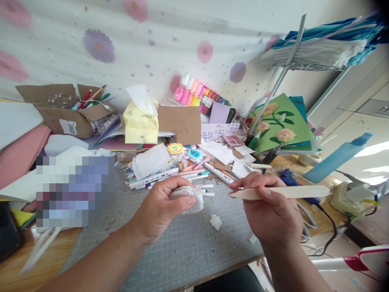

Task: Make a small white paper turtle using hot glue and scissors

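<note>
My left hand (161, 205) is closed around a small white object with a bumpy, woven-looking surface (191, 207), its thumb pressing on the near side. Whether it is cloth or another soft material, I cannot make out. To the right, my right hand (273, 211) grips a flat pale wooden craft stick (285, 192) between thumb and fingers. The stick lies level, its pointed end toward the left hand, with a gap between tip and white object. Both hands are held above a grey cutting mat (170, 259). Scraps of white paper (215, 222) lie on the mat between them.
Behind the hands lie several white markers (219, 173), a yellow badge (175, 149) and a blue one (194, 155). A yellow tissue pack (141, 123) and a cardboard box (60, 117) stand further back. A blue glue gun (288, 178) and cables are at the right.
</note>
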Tool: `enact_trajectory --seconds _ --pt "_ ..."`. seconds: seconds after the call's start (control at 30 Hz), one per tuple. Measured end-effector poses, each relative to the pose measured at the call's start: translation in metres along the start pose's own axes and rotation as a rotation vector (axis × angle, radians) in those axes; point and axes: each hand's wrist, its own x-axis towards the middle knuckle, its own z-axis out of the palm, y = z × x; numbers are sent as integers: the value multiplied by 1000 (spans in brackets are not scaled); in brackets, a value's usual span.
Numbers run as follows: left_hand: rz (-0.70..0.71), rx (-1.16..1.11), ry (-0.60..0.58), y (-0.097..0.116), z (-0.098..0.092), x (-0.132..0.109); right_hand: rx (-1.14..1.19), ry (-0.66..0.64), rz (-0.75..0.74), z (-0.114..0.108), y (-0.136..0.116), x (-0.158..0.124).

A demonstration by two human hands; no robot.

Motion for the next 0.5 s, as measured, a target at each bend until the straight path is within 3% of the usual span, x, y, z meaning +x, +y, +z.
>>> enact_trajectory --seconds 0.1,0.33,0.5 --pt "-35 99 12 0 0 2 -48 -15 60 1 1 2" --pt "-36 264 20 1 2 2 -578 -219 279 31 10 6" --pt "-43 206 -29 3 0 1 -461 -254 433 31 14 8"
